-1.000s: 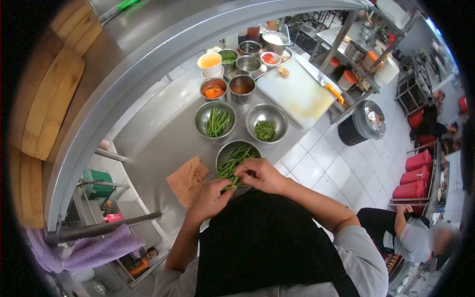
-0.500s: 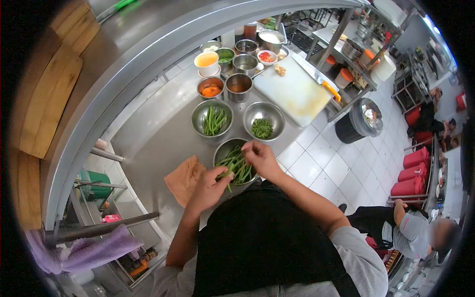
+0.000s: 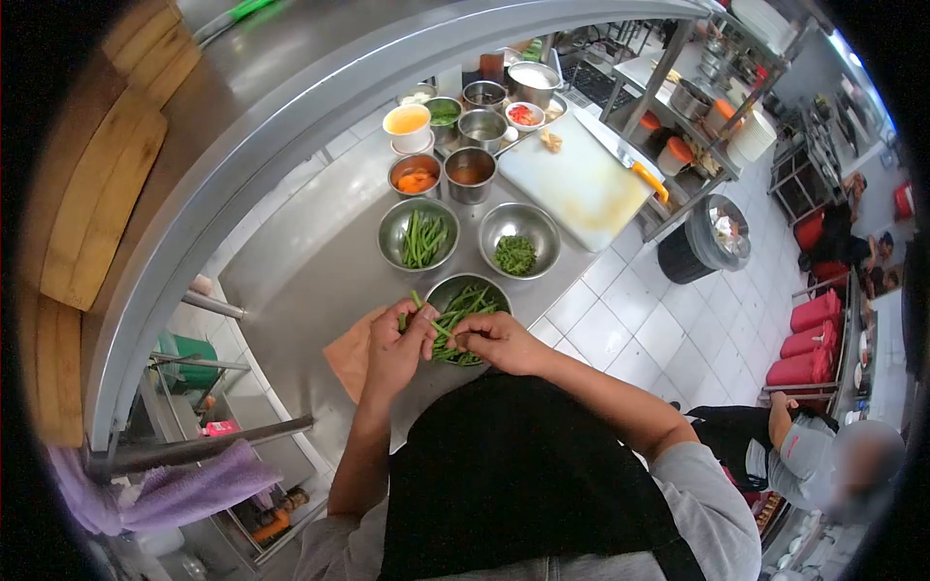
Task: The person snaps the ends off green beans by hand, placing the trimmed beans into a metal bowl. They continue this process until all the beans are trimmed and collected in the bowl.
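Note:
My left hand (image 3: 395, 344) pinches a green bean (image 3: 441, 328) over the near side of a metal bowl (image 3: 508, 298). The fingertips of my right hand (image 3: 499, 344) close on the bean's lower end. Beneath both hands, that bowl holds a loose pile of green beans (image 3: 475, 302). Just beyond it stand two more metal bowls: the left bowl (image 3: 386, 242) contains beans lying lengthwise, the right bowl (image 3: 549, 230) small chopped green pieces (image 3: 515, 255). Partly covered by my left hand and forearm, an orange-brown cloth (image 3: 347, 356) lies on the steel counter (image 3: 291, 281).
Metal pots (image 3: 471, 175) and small containers stand behind the bowls. A white cutting board (image 3: 572, 184) carries an orange-handled knife (image 3: 647, 179) on its right edge. Beyond the counter are a waste bin (image 3: 683, 254) and, at right, another person (image 3: 799, 450). A metal rail (image 3: 232, 126) arches along the left.
My right hand has come down and toward me from the bowl's far rim. My left hand has risen slightly, and a single bean now spans both hands.

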A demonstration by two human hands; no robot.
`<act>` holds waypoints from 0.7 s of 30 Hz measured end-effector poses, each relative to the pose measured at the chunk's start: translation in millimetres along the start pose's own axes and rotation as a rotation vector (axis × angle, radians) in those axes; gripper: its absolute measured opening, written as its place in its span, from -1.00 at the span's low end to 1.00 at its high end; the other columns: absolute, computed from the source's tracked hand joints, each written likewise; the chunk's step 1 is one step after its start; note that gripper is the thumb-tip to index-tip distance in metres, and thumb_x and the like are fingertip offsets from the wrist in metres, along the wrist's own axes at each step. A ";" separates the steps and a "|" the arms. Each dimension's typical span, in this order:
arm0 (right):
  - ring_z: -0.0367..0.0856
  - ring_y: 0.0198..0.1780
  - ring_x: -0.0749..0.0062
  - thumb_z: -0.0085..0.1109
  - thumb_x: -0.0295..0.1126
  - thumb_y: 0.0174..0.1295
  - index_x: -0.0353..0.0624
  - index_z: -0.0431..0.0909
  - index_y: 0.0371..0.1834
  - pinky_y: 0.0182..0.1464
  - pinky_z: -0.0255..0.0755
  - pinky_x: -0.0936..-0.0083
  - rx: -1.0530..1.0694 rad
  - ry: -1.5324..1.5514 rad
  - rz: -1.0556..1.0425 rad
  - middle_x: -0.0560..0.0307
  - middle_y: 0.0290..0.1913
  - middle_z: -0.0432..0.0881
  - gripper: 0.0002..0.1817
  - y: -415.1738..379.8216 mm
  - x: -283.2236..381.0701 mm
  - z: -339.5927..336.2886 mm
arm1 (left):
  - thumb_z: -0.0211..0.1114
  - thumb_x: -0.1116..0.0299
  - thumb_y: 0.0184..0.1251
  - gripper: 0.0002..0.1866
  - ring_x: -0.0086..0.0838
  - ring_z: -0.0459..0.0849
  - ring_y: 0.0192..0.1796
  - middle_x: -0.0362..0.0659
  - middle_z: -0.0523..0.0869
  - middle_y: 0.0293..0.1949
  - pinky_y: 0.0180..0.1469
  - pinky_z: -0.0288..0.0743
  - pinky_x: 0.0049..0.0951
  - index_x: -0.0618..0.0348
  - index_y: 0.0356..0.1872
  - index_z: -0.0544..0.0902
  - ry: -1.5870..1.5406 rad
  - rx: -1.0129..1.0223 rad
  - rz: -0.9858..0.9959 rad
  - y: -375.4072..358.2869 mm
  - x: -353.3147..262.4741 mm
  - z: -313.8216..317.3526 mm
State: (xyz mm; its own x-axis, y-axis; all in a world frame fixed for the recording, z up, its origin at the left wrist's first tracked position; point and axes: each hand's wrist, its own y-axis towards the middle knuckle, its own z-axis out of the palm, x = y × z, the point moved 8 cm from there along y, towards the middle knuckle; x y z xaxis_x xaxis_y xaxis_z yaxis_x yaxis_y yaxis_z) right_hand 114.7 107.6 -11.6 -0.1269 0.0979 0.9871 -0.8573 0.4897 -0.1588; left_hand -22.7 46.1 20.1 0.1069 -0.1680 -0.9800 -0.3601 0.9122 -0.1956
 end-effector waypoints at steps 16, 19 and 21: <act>0.64 -0.02 -0.05 0.25 -0.45 0.16 -0.20 0.67 0.01 0.07 0.56 0.17 -0.665 -1.340 -0.467 -0.13 -0.05 0.67 -0.68 18.8 33.0 -126.4 | -0.03 0.39 0.54 -0.85 -0.47 0.46 -0.55 -0.20 0.43 -0.49 -0.58 0.29 -0.51 0.19 -0.19 0.49 -0.594 -0.299 0.014 -9.5 22.0 -49.2; 0.62 -0.01 -0.07 0.30 -0.37 0.17 -0.21 0.67 -0.01 0.07 0.54 0.14 -0.060 -0.769 -0.323 -0.13 -0.08 0.64 -0.68 31.4 3.8 -47.9 | -0.03 0.47 0.49 -0.90 -0.46 0.43 -0.56 -0.21 0.40 -0.51 -0.60 0.26 -0.50 0.16 -0.20 0.47 -0.572 -0.346 -0.063 -17.0 25.4 -53.4; 0.62 -0.02 -0.08 0.35 -0.35 0.17 -0.21 0.65 0.01 0.03 0.54 0.14 0.094 -0.722 -0.444 -0.11 -0.09 0.61 -0.66 30.8 2.8 4.6 | -0.04 0.50 0.46 -0.90 -0.47 0.42 -0.56 -0.22 0.37 -0.52 -0.61 0.25 -0.50 0.15 -0.19 0.47 -0.589 -0.323 -0.066 -14.5 33.0 -55.0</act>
State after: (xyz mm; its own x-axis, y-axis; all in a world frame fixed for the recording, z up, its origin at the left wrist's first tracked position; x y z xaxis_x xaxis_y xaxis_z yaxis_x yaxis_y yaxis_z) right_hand 85.7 118.9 -13.6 -0.0288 -0.6781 0.7344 -0.9367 0.2748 0.2171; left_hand -65.0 6.7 -11.5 0.5925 0.0955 -0.7999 -0.5848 0.7339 -0.3456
